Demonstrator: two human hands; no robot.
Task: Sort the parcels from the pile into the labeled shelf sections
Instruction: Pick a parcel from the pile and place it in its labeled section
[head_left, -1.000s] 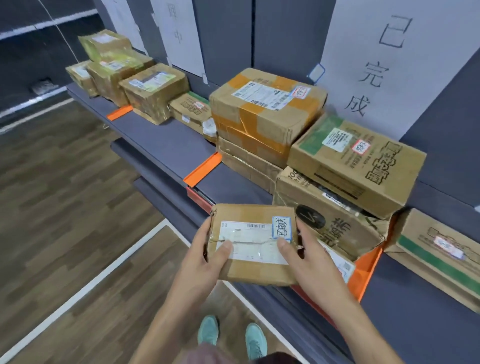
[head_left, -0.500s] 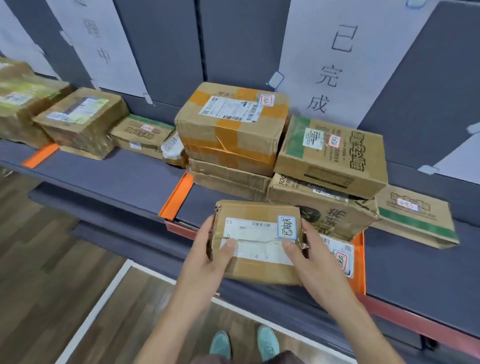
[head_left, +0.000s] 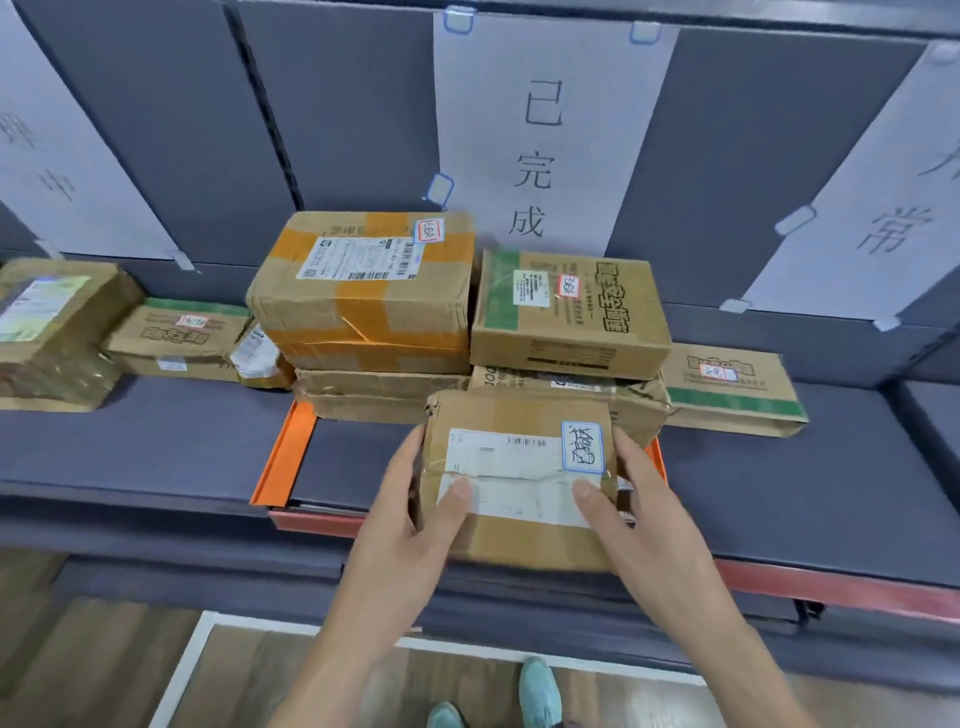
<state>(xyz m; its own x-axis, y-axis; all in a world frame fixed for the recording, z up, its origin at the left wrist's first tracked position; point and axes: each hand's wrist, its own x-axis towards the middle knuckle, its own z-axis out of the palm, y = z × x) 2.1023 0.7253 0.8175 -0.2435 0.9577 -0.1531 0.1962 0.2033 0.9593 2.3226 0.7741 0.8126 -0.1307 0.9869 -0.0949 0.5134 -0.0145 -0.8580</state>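
Parcel: small brown cardboard box (head_left: 519, 483), matt, creased.
Tape: glossy orange plastic strip (head_left: 363, 312).
Shelf: smooth matt dark grey surface (head_left: 156, 447).
Floor: brown wood-grain planks (head_left: 62, 665).

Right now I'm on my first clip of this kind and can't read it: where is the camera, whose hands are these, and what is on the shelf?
There is no machine here. One wide-angle camera sits on a person's head and looks forward and down, so you see their own arms and teal shoes. The left hand and right hand hold a small brown cardboard parcel with a white shipping label, thumbs on top and fingers round its sides. It is at the front of a dark grey shelf, where an orange divider strip marks a section's edge. Behind it, taped cardboard boxes are stacked below a white paper sign with handwritten characters.
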